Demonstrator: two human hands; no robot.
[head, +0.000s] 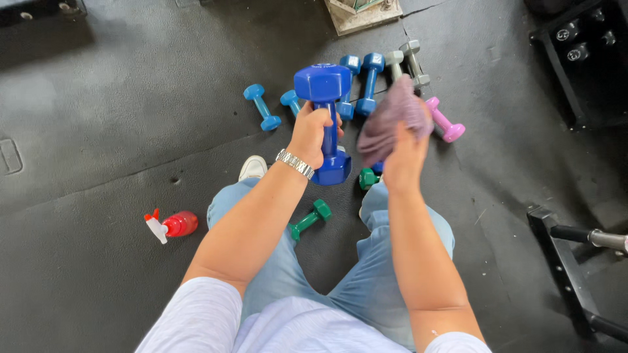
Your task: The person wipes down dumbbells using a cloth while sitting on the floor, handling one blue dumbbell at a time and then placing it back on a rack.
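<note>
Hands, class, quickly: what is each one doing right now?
Left hand: closed around the dark blue dumbbell handle.
Right hand: closed on a purple cloth.

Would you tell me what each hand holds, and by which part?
Left hand grips the dark blue dumbbell by its handle; right hand holds a bunched purple cloth.

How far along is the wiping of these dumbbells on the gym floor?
Nothing visibly finished. In hand: left hand grips the big dark-blue dumbbell upright; right hand holds a crumpled purple cloth beside it. Light-blue, grey, pink and green dumbbells lie untouched on the floor.
</note>
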